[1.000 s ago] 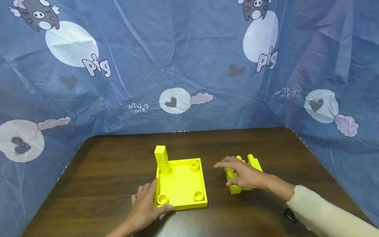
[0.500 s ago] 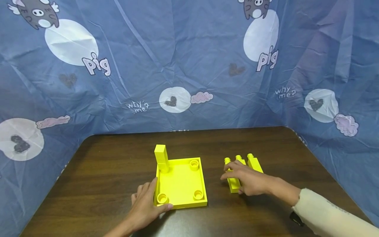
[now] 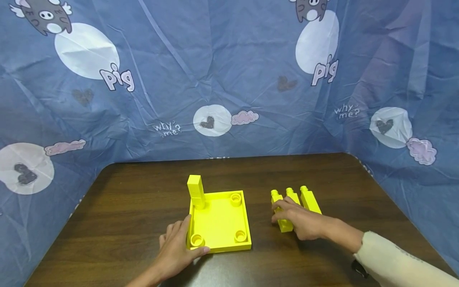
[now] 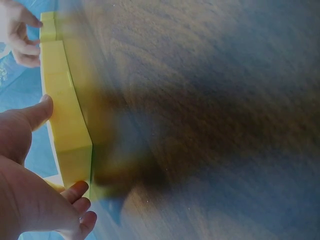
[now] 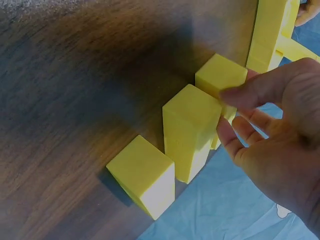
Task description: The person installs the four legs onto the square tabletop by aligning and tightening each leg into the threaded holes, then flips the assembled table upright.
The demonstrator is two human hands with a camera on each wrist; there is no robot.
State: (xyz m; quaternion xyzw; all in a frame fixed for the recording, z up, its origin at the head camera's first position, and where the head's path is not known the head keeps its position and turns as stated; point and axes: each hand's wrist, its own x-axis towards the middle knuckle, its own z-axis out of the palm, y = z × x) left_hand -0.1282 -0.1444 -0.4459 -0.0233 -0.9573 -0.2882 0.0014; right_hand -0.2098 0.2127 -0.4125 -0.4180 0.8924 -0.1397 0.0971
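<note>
A yellow square tabletop (image 3: 218,219) lies with its rimmed, socketed side up, and one yellow leg (image 3: 195,191) stands in its far left corner. My left hand (image 3: 174,247) grips the near left corner, thumb on the front edge and fingers along the left side. To the right, three loose yellow legs with knobbed ends lie side by side. My right hand (image 3: 299,217) pinches the leftmost leg (image 3: 285,226); in the right wrist view the thumb is against that leg (image 5: 220,75), with fingers on its other side. The middle leg (image 3: 293,195) is partly hidden by the hand.
The rightmost leg (image 3: 310,201) lies a little apart on the dark wooden table (image 3: 150,187). A blue patterned cloth (image 3: 215,79) hangs behind the table. Near the right sleeve (image 3: 391,255) sits a small black object (image 3: 359,269).
My right hand has moved from above the loose legs down onto the leftmost one, closing its fingers around it. That leg has shifted slightly. My left hand stays at the tabletop's corner.
</note>
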